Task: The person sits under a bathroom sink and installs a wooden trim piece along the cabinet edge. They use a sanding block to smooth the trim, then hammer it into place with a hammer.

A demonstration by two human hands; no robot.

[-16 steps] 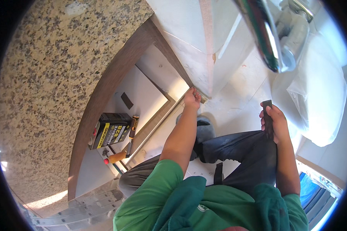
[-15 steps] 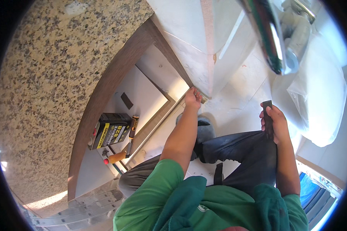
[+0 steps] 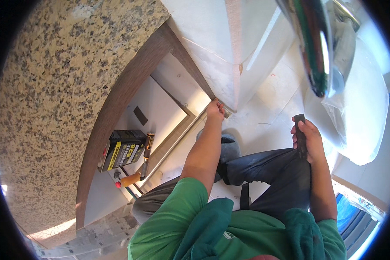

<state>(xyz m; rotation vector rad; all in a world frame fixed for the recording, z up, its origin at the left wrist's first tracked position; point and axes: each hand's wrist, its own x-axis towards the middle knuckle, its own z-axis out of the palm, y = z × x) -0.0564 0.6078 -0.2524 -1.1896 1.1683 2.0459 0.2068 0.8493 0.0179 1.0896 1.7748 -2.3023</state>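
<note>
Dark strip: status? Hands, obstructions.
Right hand grips dark strip, held away from cabinet frame. Left hand at frame's far corner, grip unclear. Mallet and black-and-yellow box inside frame, apart from both hands.

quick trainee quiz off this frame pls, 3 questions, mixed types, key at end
1. Multiple choice: what is in the right hand?
A) a mallet
B) a dark flat strip
C) nothing

2. True or false: the left hand is resting on the black-and-yellow box.

3. Fill the gap: the black-and-yellow box sits inside the open ____ under the speckled countertop.

Key:
1. B
2. False; it is at the opening's far corner, well away from the box.
3. Cabinet
</note>
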